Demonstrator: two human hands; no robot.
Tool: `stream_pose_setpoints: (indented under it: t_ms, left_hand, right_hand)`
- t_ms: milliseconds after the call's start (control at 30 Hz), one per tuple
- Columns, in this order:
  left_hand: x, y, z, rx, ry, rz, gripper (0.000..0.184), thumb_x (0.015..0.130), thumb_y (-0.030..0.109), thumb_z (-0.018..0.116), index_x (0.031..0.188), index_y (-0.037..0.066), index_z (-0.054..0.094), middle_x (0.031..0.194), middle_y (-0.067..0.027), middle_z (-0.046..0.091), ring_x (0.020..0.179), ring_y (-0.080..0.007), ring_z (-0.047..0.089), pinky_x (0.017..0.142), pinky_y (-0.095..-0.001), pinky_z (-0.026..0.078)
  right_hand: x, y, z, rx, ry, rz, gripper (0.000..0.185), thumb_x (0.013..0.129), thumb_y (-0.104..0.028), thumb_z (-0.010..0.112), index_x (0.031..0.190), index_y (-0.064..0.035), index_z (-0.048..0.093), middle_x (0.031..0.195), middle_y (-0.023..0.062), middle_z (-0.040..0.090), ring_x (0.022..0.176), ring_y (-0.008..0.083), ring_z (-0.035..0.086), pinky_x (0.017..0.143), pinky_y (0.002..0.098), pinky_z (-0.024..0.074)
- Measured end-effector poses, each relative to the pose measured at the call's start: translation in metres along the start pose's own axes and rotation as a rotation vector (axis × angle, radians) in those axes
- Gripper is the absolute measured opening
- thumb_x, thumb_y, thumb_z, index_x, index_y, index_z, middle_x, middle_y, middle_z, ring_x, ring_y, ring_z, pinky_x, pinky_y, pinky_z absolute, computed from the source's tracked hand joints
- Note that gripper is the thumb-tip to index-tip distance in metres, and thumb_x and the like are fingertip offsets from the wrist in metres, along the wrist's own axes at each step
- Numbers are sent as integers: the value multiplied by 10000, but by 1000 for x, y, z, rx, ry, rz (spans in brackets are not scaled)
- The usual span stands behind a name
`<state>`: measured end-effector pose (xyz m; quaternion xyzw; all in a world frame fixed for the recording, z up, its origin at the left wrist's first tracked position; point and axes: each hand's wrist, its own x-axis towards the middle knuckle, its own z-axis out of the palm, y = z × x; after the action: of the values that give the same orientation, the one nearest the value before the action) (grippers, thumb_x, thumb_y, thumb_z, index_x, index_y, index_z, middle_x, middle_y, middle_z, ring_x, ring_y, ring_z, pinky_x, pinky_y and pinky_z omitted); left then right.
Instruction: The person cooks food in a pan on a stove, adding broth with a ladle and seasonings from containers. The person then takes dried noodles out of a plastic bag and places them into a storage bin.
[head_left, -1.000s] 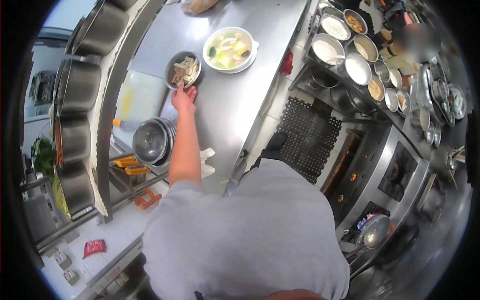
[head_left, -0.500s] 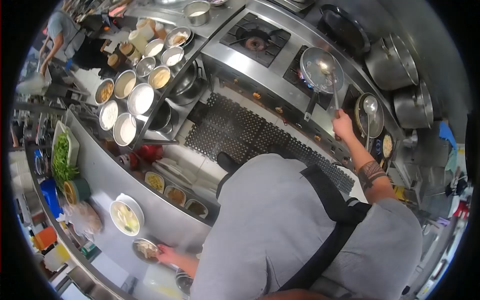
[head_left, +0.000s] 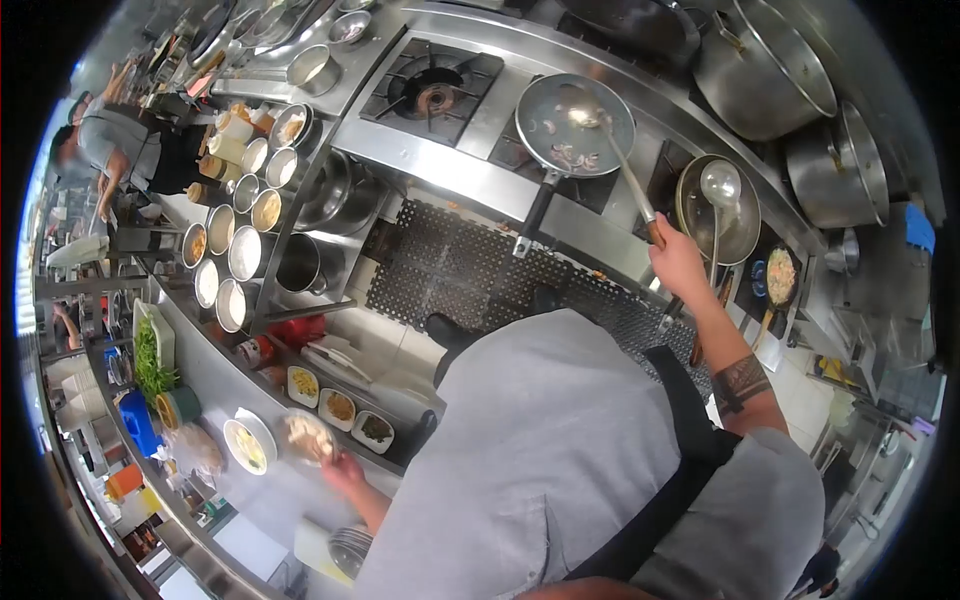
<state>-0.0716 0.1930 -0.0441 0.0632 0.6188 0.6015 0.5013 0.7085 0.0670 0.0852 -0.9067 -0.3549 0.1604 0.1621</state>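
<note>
My right hand [head_left: 677, 262] is wrapped round the wooden handle of a long metal ladle [head_left: 627, 172]. The ladle's bowl rests inside a frying pan [head_left: 572, 130] on the stove, where small sliced pieces lie near the pan's lower edge. At the counter, my left hand [head_left: 343, 472] grips the rim of a metal bowl [head_left: 308, 438] of pale strips, both blurred by motion. Just left of that bowl stands a white bowl [head_left: 249, 443] holding pale and yellow-green food.
Stove burner [head_left: 435, 95]; second pan [head_left: 738, 215] with a ladle in it; large pots [head_left: 765, 80] at the back right. Metal bowls of powder [head_left: 244, 253] stand left of the black floor mat [head_left: 445, 270]. A co-worker [head_left: 115, 150] stands at upper left.
My left hand has lifted or slid the metal bowl rightward, beside the white bowl. The view has swung towards the stove since the earliest frame, and my right hand on the ladle came into view.
</note>
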Motion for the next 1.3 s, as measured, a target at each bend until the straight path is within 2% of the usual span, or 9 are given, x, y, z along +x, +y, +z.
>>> stream_pose_setpoints:
  t_ms: [200,333,467,533,600,667,767,1167,1300]
  left_hand:
    - [-30,-54,214,278,-338,-75,347,816,46,530,1159,23,577,1128,-73,651,925,-192,621,680,-318,454]
    - [-91,-105,374,346,-571,-143,333,841,61,558,1169,17,587,1097,-87,658,923,-207,639,719,-330,474]
    - [-150,-167,505,516,-730,8,304,823,63,616,1075,-105,631,987,-173,677,817,-242,684,639,-346,569]
    - [-183,-193,561,638,-824,237,253,815,74,607,969,-119,656,958,-223,683,818,-211,694,643,-349,568]
    - [-210,-207,611,1154,-809,633,239,809,96,578,936,-86,668,986,-287,674,832,-272,711,702,-396,568]
    - [-245,-225,642,1248,-880,1155,211,807,159,587,909,2,685,898,-255,674,824,-418,672,793,-492,536]
    - [-275,-253,674,1316,-1023,1344,206,823,162,583,912,11,691,958,-249,667,861,-426,669,769,-485,547]
    - [-286,-284,732,1551,-1178,1668,219,876,111,498,985,-21,634,1082,-272,612,909,-420,681,779,-494,561]
    - [-290,-262,729,1441,-1131,1521,215,850,103,521,991,-14,633,1094,-263,617,924,-435,675,789,-466,572]
  right_hand:
    - [23,32,-19,-178,11,-49,648,808,-60,583,1441,-81,446,981,245,628,880,443,618,815,499,503]
    - [13,45,-10,143,-133,-42,600,802,-73,583,1396,-63,499,1019,229,625,923,400,644,802,486,513]
    - [-18,35,-53,280,-261,103,571,791,-65,587,1360,-62,542,982,211,620,913,382,637,797,478,509]
    - [-27,55,-52,1,-3,-179,588,791,-54,584,1376,-89,533,969,192,617,890,375,635,784,468,511]
    - [-35,51,-71,-43,-5,-148,595,794,-46,580,1384,-100,525,976,186,617,889,371,637,781,464,512]
    - [-44,47,-87,-87,-11,-110,604,797,-38,576,1393,-111,517,982,179,617,887,366,640,779,460,513]
    - [-51,42,-102,-138,22,-95,598,811,-43,582,1399,-126,510,989,166,616,878,365,645,771,465,517]
    - [-66,27,-133,-311,38,-64,616,821,-31,564,1414,-185,495,988,132,613,845,353,655,740,465,527]
    - [-66,22,-132,-285,50,-63,621,822,-41,573,1419,-193,490,1018,136,613,879,351,651,764,473,522]
